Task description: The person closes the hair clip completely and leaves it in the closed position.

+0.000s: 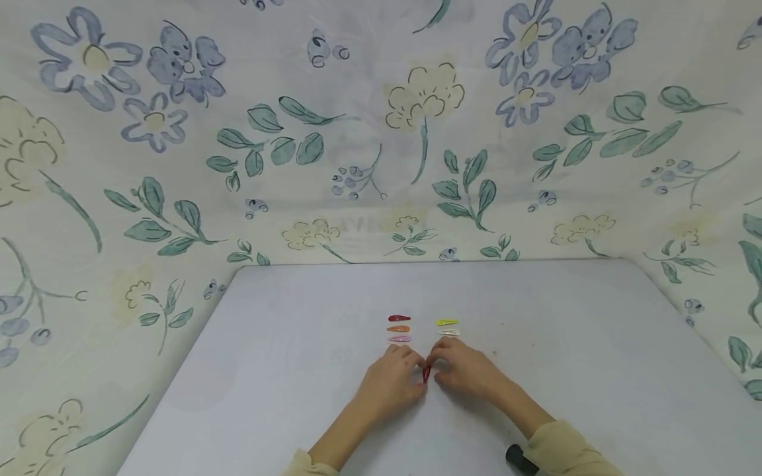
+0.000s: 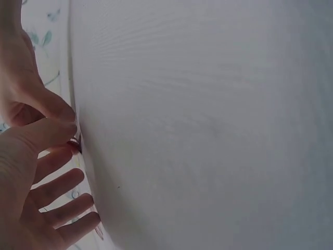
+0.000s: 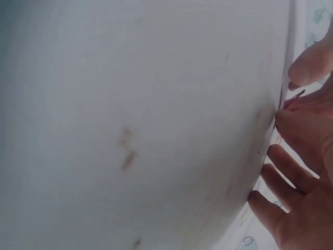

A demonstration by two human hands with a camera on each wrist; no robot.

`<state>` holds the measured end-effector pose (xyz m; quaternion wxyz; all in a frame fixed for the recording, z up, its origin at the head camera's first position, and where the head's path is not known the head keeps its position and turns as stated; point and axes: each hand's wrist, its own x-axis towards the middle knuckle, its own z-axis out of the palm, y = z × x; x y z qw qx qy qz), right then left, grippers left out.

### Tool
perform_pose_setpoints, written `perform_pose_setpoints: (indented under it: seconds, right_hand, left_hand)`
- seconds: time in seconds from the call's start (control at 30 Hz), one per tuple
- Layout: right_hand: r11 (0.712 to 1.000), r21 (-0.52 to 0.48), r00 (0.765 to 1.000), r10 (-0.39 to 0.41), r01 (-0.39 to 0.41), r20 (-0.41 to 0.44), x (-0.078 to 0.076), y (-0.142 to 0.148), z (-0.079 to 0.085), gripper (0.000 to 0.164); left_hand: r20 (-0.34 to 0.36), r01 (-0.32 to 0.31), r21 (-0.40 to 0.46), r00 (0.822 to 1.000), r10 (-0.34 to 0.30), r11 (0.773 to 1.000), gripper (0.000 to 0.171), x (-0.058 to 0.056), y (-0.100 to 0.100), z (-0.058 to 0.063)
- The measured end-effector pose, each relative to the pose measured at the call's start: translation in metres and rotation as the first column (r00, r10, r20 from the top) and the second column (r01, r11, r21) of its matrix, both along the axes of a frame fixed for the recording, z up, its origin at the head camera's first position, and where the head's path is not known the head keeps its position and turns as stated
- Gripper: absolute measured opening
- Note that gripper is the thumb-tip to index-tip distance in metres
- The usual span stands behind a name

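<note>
Both hands meet over a dark red snap hair clip (image 1: 426,374), which stands on end between their fingertips. My left hand (image 1: 393,380) pinches it from the left side, and my right hand (image 1: 467,369) holds it from the right. In the right wrist view the thin end of the red clip (image 3: 295,99) pokes out between the fingers; the rest is covered. Just beyond the left hand lie a red clip (image 1: 399,318), an orange clip (image 1: 399,328) and a pink clip (image 1: 399,338) in a column. Beyond the right hand are a yellow clip (image 1: 447,322) and a white clip (image 1: 449,332).
The clips lie on a white table (image 1: 286,330) with a straight far edge. Behind it hangs a flower-printed cloth (image 1: 369,79). A black cylindrical object (image 1: 521,459) shows by the right sleeve (image 1: 565,449) at the near side.
</note>
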<state>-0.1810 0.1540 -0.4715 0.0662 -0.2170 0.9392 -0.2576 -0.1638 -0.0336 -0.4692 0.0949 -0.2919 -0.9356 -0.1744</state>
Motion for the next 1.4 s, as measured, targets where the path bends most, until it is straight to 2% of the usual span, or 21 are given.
perform_pose_setpoints:
  seconds: [0.13, 0.47, 0.97, 1.4]
  right_hand:
    - [1.0, -0.016, 0.999, 0.008, -0.009, -0.035, 0.0023, -0.0003, -0.0018, 0.017]
    - [1.0, -0.017, 0.998, 0.003, -0.004, -0.055, 0.0011, -0.0009, -0.0047, 0.013]
    - [1.0, 0.006, 0.991, 0.023, -0.022, -0.132, 0.0031, -0.0018, -0.0028, 0.013]
    - [1.0, 0.026, 0.988, 0.01, -0.006, -0.155, 0.0017, -0.004, -0.0043, 0.01]
  left_hand:
    - [-0.032, 0.007, -0.027, 0.999, -0.008, 1.0, 0.022, -0.0004, 0.002, -0.0027]
    - [-0.1, 0.013, -0.061, 0.995, -0.019, 0.998, 0.012, -0.0034, 0.0029, -0.0068]
    - [-0.072, 0.032, -0.025, 0.997, -0.033, 0.999, 0.007, -0.0016, 0.0025, -0.004]
    - [-0.075, 0.03, -0.002, 0.997, -0.031, 1.0, 0.007, 0.0026, -0.0009, -0.0002]
